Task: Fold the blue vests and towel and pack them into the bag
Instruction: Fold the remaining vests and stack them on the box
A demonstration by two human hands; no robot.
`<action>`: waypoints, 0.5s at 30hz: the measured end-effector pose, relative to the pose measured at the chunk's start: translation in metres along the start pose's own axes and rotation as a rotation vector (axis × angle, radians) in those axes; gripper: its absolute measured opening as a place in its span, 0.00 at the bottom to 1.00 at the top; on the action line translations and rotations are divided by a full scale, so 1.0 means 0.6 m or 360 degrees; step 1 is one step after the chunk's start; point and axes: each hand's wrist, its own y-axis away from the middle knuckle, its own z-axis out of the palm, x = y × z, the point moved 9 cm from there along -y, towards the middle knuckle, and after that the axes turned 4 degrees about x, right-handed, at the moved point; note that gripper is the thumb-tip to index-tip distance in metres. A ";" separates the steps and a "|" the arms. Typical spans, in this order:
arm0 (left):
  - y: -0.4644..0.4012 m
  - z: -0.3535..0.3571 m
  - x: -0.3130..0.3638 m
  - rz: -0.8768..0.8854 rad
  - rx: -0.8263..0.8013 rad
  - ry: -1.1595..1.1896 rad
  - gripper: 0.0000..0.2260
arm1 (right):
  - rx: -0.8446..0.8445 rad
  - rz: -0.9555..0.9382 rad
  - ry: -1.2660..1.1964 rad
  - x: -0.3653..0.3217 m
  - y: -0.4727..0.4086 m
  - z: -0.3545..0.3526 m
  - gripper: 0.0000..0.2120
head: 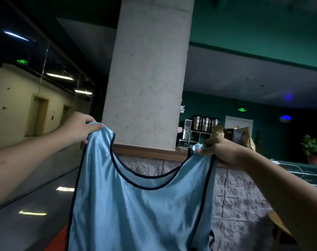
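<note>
Two hands hold a blue vest up in the air.

The big grey pillar (150, 73) stands behind, on a stone-faced counter (232, 187). The blue vest (136, 205) hangs flat and wide in front of them, its dark-edged neck hole open at the top. The left hand (79, 128) grips the left shoulder strap, thumb on top and fingers curled under the cloth. The right hand (221, 151) pinches the right strap, which is bunched up between thumb and curled fingers. A brown paper bag (244, 136) sits on the counter just behind the right hand. Three shiny metal pots (205, 123) stand farther back.
</note>
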 end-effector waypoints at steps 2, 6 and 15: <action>-0.002 -0.010 0.006 -0.0005 0.0028 0.0010 0.10 | 0.0016 -0.0078 0.0150 -0.011 0.003 -0.012 0.07; 0.000 -0.018 0.023 -0.0011 0.0030 0.0000 0.11 | 0.0295 -0.0192 0.0213 -0.042 0.003 -0.046 0.08; -0.004 -0.037 0.074 0.0100 0.0124 -0.0015 0.12 | 0.0539 -0.0323 0.1184 -0.086 -0.007 -0.079 0.05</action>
